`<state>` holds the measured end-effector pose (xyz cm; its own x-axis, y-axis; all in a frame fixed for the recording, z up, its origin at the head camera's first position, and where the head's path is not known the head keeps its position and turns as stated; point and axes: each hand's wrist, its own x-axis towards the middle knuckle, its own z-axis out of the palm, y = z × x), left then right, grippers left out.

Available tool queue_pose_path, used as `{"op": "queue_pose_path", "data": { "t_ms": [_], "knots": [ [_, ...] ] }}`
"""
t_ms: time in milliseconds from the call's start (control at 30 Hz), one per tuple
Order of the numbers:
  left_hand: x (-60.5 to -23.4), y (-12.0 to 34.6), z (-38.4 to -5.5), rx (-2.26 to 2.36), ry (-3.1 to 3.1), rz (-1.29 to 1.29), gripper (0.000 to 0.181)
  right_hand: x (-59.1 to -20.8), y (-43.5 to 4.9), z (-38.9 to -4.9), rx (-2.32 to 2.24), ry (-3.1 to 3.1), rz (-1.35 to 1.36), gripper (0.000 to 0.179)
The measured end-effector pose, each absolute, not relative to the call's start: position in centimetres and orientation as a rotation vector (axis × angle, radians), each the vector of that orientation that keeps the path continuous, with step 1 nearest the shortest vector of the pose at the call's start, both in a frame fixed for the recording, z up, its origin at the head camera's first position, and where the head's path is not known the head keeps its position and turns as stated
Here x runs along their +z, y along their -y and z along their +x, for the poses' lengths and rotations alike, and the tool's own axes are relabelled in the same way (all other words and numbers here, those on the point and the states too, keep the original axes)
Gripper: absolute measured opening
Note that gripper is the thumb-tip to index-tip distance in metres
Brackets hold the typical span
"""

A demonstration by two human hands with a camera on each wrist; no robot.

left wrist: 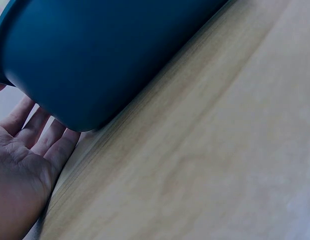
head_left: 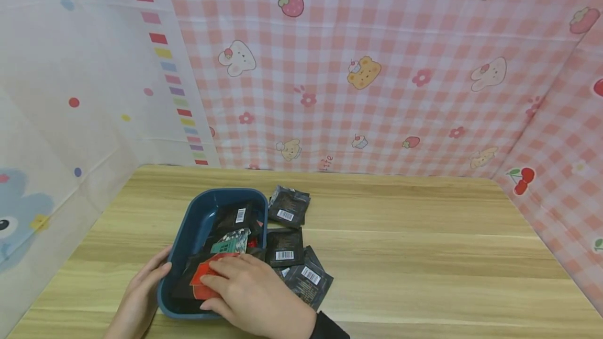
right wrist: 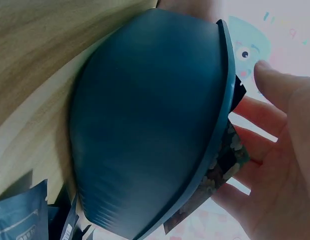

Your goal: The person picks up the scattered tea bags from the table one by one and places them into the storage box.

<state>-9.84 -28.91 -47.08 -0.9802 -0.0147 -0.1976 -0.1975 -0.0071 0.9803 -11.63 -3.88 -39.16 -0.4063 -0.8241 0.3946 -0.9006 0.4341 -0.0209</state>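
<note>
A dark blue plastic bin (head_left: pixel 212 196) stands on the wooden table, holding several flat packets. My left hand (head_left: pixel 142 289) rests against its left outer side, with fairly straight fingers (left wrist: pixel 39 127) touching the wall in the left wrist view. Over the bin's near right part lies my right hand (head_left: pixel 256 292), fingers on a red packet (head_left: pixel 203 291). Its thumb (right wrist: pixel 277 85) stands apart from the other fingers in the right wrist view. Behind the red packet are a green patterned packet (head_left: pixel 226 245) and a black packet (head_left: pixel 231 217) with a barcode label.
Several black packets lie along the bin's right side: a far pile (head_left: pixel 289 205), a middle packet (head_left: pixel 285 245) and a near one (head_left: pixel 308 281), partly behind my right hand. Wooden tabletop (head_left: pixel 424 255) extends rightward. A pink checked cloth (head_left: pixel 330 119) hangs behind the table.
</note>
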Motion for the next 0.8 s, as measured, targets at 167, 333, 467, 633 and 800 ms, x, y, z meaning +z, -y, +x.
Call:
{"op": "queue_pose_path", "data": {
  "t_ms": [167,333,467,633,800],
  "knots": [
    [-47.1,29.0,-9.9,2.109,-2.12,-0.242,0.06,-38.9,3.5,-11.9,0.344,2.392,1.419,0.034],
    [-47.2,29.1,-9.9,2.116,-2.114,-0.236,0.06,-38.5,2.9,-12.7,0.349,2.47,1.356,0.033],
    [-47.3,29.1,-9.9,2.123,-2.111,-0.246,0.059,-38.3,2.1,-13.6,0.355,2.532,1.292,0.036],
    [-47.4,29.2,-10.0,2.131,-2.105,-0.244,0.059,-38.1,0.9,-14.8,0.382,2.598,1.185,0.036],
    [-47.5,29.2,-10.0,2.137,-2.101,-0.24,0.059,-38.4,-0.1,-15.8,0.415,2.727,1.017,0.037]
  ]
}}
